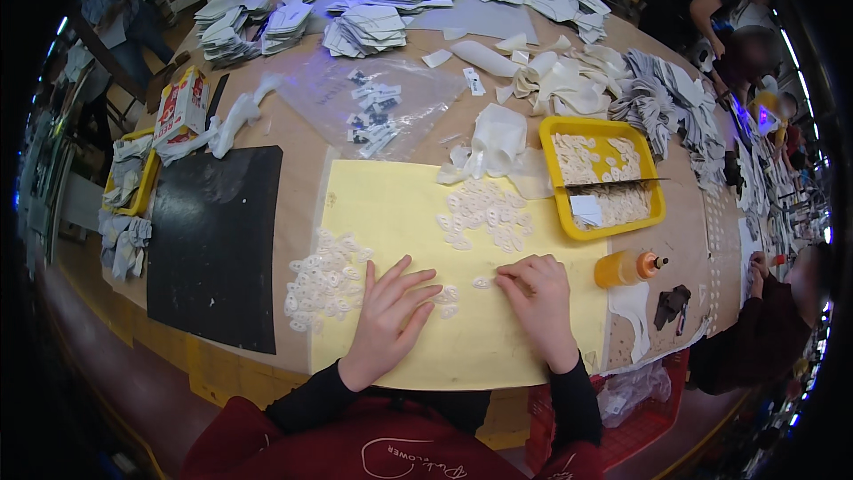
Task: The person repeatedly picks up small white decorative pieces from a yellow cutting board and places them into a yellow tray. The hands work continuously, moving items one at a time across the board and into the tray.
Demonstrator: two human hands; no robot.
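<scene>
My left hand (387,318) rests over a yellow sheet (400,204) with its fingers spread, holding nothing I can see. Beside its fingertips lie a few small pale oval pieces (448,302). My right hand (540,304) is closed, thumb and fingertips pinched together low over the sheet; anything between them is too small to make out. Just left of that pinch lies a single oval piece (481,283). A dense heap of similar pieces (322,289) sits at the sheet's left edge, partly off it. Another loose cluster (484,213) is spread farther back, ahead of both hands.
A yellow tray (659,204) of small pieces, with a dark divider, stands right. Near it is an orange bottle (626,268). Left lies a black mat (213,249). Behind are a plastic bag (311,102) with labels and stacked pale pieces (364,31). Other people work around the table.
</scene>
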